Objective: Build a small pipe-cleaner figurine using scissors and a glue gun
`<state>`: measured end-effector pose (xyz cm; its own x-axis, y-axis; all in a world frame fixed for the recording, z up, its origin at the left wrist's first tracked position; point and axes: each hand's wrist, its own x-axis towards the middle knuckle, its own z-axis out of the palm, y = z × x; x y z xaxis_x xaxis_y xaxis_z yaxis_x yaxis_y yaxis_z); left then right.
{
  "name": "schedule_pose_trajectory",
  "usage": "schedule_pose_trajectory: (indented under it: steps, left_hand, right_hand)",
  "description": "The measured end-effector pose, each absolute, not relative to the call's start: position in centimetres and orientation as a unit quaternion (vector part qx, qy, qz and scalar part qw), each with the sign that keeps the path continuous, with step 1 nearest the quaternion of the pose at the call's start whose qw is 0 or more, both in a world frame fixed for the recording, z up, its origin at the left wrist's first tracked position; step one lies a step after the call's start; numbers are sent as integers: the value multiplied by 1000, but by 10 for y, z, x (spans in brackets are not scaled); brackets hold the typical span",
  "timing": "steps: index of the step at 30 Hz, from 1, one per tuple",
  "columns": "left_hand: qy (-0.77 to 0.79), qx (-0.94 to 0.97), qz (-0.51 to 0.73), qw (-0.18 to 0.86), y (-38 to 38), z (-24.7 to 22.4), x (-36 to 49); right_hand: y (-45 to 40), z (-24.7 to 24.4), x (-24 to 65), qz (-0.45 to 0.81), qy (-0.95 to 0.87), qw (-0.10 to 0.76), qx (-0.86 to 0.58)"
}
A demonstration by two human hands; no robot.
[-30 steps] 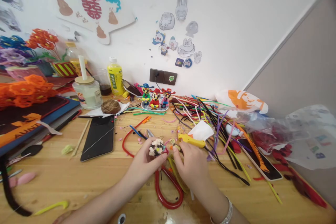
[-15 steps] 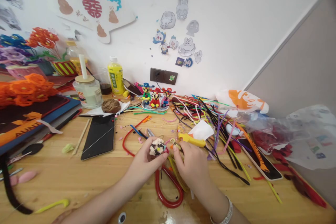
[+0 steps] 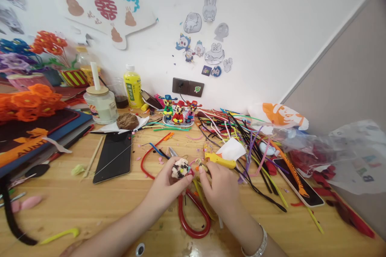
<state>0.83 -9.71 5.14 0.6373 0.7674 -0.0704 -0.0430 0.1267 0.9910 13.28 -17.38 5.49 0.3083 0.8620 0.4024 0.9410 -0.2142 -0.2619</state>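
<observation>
White wall [image 3: 259,28] rises behind a wooden table [image 3: 126,217], with cut-out stickers [image 3: 214,53] above a dark socket panel [image 3: 187,88]. Near the table's front middle, the left hand [image 3: 169,182] has thumb and fingers clamped around a cream-and-black craft piece [image 3: 181,168], which shows small touches of yellow and pink. Just beside it, the right hand [image 3: 221,182] — a silvery bracelet [image 3: 261,245] on its wrist — has thumb and fingers pinched together on a small piece [image 3: 199,166], too tiny and covered to name. Below and between the hands, a glossy red loop [image 3: 196,234] lies on the wood. Behind the right hand's knuckles sits a yellow glue gun [image 3: 221,161], close to a white scrap [image 3: 233,149] and a tangle of coloured pipe cleaners [image 3: 256,156]. Farther back, three little hatted figurines [image 3: 179,112] stand on a small dish [image 3: 182,124]; to their left are a yellow drink bottle [image 3: 133,88], a wooden-lidded glass jar [image 3: 102,108] and — nearer the front — a black tablet [image 3: 113,158].
</observation>
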Motion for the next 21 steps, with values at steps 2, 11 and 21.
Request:
schedule_pose_trajectory:
  steps: [2, 11, 21]
  left_hand:
    - [305, 591, 294, 686, -97, 52, 8]
    - [299, 591, 297, 688, -96, 48, 9]
    - [289, 577, 304, 701, -96, 44, 9]
  right_hand:
    - [-174, 55, 133, -85, -582, 233, -775]
    - [-172, 54, 135, -94, -574, 223, -782]
    - [-174, 53, 131, -82, -584, 215, -779]
